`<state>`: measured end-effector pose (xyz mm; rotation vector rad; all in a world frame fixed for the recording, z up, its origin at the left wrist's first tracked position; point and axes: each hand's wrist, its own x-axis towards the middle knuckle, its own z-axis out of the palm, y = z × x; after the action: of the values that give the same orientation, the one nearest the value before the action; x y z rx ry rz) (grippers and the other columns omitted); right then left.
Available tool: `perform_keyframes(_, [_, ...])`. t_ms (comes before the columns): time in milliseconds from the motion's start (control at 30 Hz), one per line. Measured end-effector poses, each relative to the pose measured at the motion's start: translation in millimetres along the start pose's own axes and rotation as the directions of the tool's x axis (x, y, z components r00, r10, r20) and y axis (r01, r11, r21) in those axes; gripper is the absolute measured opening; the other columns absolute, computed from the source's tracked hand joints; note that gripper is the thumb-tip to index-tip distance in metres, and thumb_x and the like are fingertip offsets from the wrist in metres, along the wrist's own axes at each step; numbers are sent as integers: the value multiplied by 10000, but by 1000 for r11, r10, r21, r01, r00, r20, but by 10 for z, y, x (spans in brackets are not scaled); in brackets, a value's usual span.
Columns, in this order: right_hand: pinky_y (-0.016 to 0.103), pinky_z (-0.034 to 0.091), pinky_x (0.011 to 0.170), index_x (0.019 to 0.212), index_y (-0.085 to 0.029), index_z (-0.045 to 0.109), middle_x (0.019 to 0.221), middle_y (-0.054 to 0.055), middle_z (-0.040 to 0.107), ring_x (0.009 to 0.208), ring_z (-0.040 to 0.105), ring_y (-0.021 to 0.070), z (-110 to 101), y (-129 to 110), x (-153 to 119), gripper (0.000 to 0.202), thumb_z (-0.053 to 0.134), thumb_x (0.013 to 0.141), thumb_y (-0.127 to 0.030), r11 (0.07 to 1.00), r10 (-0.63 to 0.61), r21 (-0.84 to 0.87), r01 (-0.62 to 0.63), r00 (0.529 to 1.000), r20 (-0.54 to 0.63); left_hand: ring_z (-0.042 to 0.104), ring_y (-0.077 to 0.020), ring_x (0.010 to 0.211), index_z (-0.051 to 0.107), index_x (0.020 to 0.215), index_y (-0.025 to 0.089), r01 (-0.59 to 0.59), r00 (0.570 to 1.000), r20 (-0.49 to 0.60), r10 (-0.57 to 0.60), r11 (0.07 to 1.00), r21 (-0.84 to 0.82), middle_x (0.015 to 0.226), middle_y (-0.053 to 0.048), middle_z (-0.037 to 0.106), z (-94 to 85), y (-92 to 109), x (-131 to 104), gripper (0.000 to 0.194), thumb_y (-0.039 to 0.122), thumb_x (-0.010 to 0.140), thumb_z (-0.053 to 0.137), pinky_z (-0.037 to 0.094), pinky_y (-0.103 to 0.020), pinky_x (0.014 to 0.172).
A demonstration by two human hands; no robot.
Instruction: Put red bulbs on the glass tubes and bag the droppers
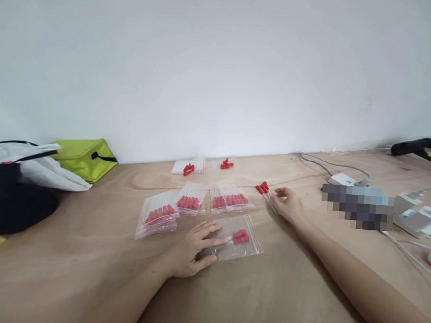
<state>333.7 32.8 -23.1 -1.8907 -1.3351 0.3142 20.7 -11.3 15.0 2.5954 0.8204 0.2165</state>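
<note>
My left hand [194, 248] lies with its fingers spread on the left part of a clear zip bag [227, 253]. Inside that bag, a few red-bulbed glass droppers [242, 236] point their bulbs to the right. Pinched in my right hand [288, 204] are droppers [262, 188] with clear stems; two or so red bulbs show, their tips pointing up and left. Beyond my left hand, filled zip bags of droppers sit in groups: a left stack [158, 214], a middle one [189, 199] and a right one [231, 198].
Against the wall lie white bags [178, 167] with red rubber bulbs [189, 169] and another red bulb pile [227, 164]. A lime cooler bag [86, 157] and a black cap [20, 207] stand left. Power strips [418, 220] and cables lie right, near a blurred-out object [360, 203].
</note>
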Motion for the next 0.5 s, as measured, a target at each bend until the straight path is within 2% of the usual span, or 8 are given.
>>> perform_keyframes(133, [235,396,566,962,-150,561,761,61,646,667,587,160,35,110,191,300,526,713,-313,987,45,-157,-31,996,83,274,-250,1269,445,1228,329,-22,1000,22,21,999,32,1370,-22,345,-12,3,7,432,237,808,484,234,-489,1022])
perform_keyframes(267, [285,418,643,1024,-100,538,799,122,637,760,589,217,84,130,199,340,500,703,-204,983,19,-185,-4,997,74,270,-251,1272,434,1239,313,-9,999,43,7,998,60,1373,-29,341,-28,27,13,431,252,814,474,230,-491,1025])
perform_keyframes(400, [308,429,708,1144,-77,457,847,150,604,838,573,234,56,143,170,426,426,724,-143,984,-18,-178,26,999,46,242,-249,1285,370,1287,302,-23,998,63,17,996,91,1389,-34,313,-31,35,14,467,256,829,447,211,-489,1035])
perform_keyframes(500, [307,454,636,1295,-82,251,759,75,558,695,567,199,-9,136,76,571,401,755,-194,998,-52,-24,52,999,-11,228,-248,1290,322,1316,287,-34,997,73,26,994,107,1397,-40,296,-24,23,8,495,265,836,439,198,-482,1044])
